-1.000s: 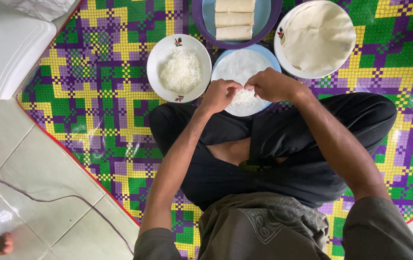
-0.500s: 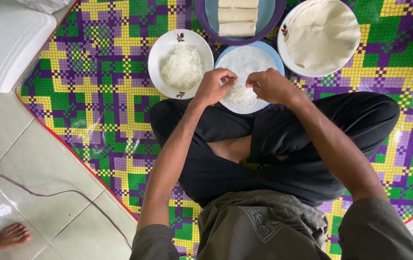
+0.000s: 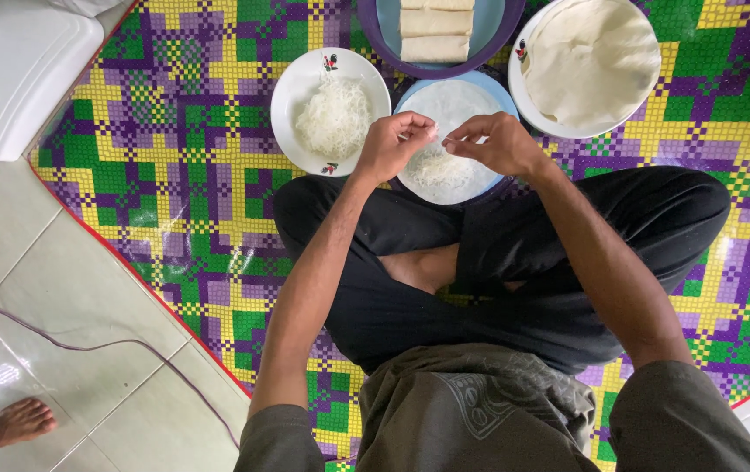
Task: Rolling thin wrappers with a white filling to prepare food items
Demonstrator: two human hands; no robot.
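Now both hands have lifted slightly off the wrapper (image 3: 445, 109) on the blue plate (image 3: 499, 94), left hand (image 3: 392, 144) and right hand (image 3: 497, 142) pinching shreds of white filling (image 3: 440, 168), apparently spreading it.

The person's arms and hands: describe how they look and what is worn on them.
Both arms are bare from the upper arm down. The left hand and right hand wear no gloves, and no rings, watch or bracelet can be seen. Short olive-grey sleeves end above the elbows; they belong to a T-shirt of the same colour with a faint darker print on the front.
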